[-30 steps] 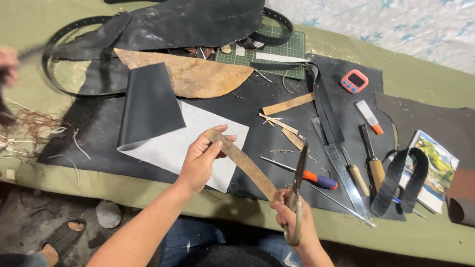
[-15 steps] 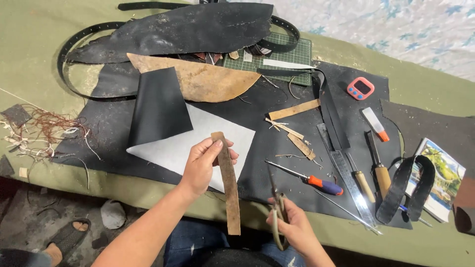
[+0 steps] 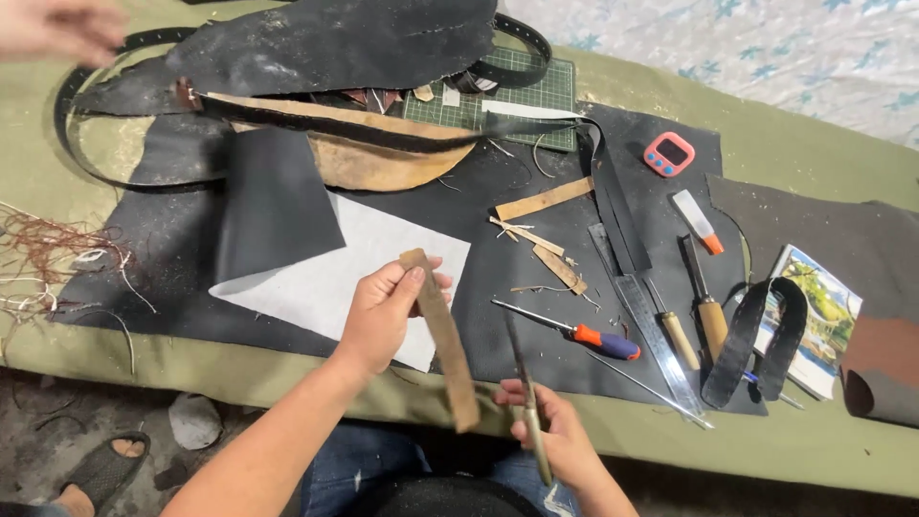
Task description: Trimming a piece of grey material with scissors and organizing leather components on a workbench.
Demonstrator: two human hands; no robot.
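The left hand (image 3: pixel 383 316) is grasping the brown leather strip (image 3: pixel 442 352) upright above the worktop (image 3: pixel 823 163), so the right hand (image 3: pixel 548 431), clenched around shears (image 3: pixel 525 383), can reach it.

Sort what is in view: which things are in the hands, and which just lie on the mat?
In hand:
left hand holding brown leather strip
right hand holding metal scissors

Lying about:
orange-handled screwdriver
steel ruler
red timer
looped black strap

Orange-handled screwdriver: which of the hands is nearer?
Right. The right hand, holding scissors, sits just below the orange-handled screwdriver. The left hand, holding the leather strip, is farther to its left.
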